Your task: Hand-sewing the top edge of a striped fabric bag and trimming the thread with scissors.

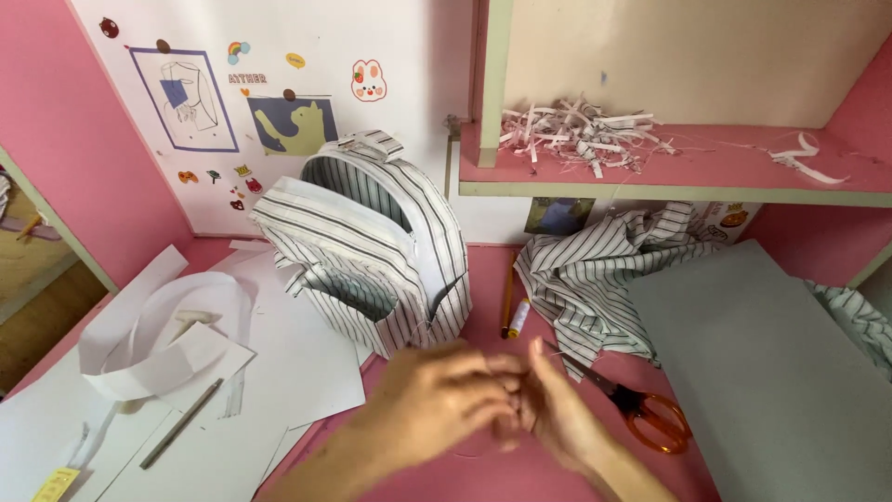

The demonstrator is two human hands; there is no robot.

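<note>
We see both hands meeting low over the pink desk (483, 279), near the middle of its front edge. The left hand (437, 404) lies with its fingers curled toward the right hand (557, 414), and the fingertips of the two touch. Both are blurred; the fingers look pinched together, but we cannot tell what, if anything, they grip. A thin thread (474, 454) seems to loop on the desk just below them.

The striped backpack (372, 251) stands upright just behind the left hand, toward the back edge, its top flap open. Orange-handled scissors (641, 404) lie just beside the right hand, blades pointing toward it. Behind the scissors we find crumpled striped cloth (595, 270), with a pencil (508, 293) and a small spool (518, 318) between cloth and backpack. A grey sheet (771, 372) covers the right corner. White paper pieces (186, 372) and a grey pen (181, 423) occupy the left side. Paper shreds (576, 130) rest on the shelf (669, 191) above.
</note>
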